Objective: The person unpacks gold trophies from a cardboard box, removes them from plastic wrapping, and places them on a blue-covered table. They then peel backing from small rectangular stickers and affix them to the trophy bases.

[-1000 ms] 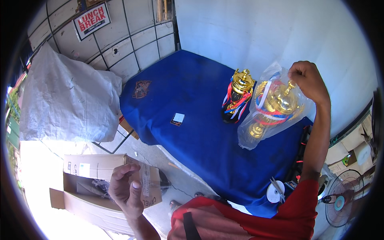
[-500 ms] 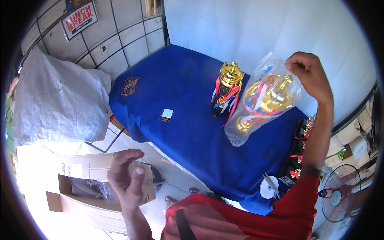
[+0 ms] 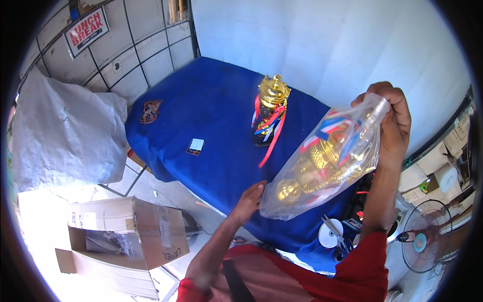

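Note:
My right hand (image 3: 392,118) is closed on the gathered end of a clear plastic bag (image 3: 274,209), raised over the table's right side. Inside the bag, tilted, lies a gold trophy (image 3: 322,158) with red, white and blue ribbons. My left hand (image 3: 249,203) is at the bag's lower end, fingers stretched toward the plastic; whether they touch it I cannot tell. A second gold trophy (image 3: 274,93), on a black base and hung with similar ribbons, stands upright on the blue-covered table (image 3: 211,110).
On the table lie a small white-topped card stack (image 3: 196,145), a dark patterned emblem (image 3: 151,111), a white tape roll (image 3: 329,234) and scissors (image 3: 333,226). An open cardboard box (image 3: 161,231) is at lower left. A fan (image 3: 426,236) stands at right, near stacked boxes (image 3: 437,163).
My left hand has moved right, from above the cardboard box to the bag's lower end. The bagged trophy has come lower and nearer, and my right hand has dropped slightly.

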The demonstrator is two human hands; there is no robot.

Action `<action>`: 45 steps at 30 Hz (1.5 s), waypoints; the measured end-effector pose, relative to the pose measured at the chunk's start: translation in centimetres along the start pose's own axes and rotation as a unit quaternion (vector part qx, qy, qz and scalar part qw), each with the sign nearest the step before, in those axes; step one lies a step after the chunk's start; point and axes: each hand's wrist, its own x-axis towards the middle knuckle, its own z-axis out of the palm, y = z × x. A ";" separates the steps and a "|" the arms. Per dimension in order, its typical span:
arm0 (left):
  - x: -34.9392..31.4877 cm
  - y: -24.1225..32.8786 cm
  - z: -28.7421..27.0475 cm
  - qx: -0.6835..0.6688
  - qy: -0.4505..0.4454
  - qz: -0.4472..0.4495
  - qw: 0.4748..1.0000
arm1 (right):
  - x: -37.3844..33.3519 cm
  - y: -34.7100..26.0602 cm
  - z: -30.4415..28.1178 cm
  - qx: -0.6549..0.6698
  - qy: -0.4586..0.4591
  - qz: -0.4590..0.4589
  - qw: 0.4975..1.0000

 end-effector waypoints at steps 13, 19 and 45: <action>-2.0 -0.8 0.9 0.119 0.029 -0.059 0.991 | -1.7 0.1 -1.6 0.270 -0.104 -0.033 0.957; -5.2 -0.1 0.0 -0.215 -0.025 0.049 0.975 | -1.3 1.6 -7.0 0.406 -0.089 -0.012 0.910; -14.1 10.0 5.9 -0.008 0.165 0.446 0.880 | -19.6 18.9 0.0 0.646 0.115 0.401 0.640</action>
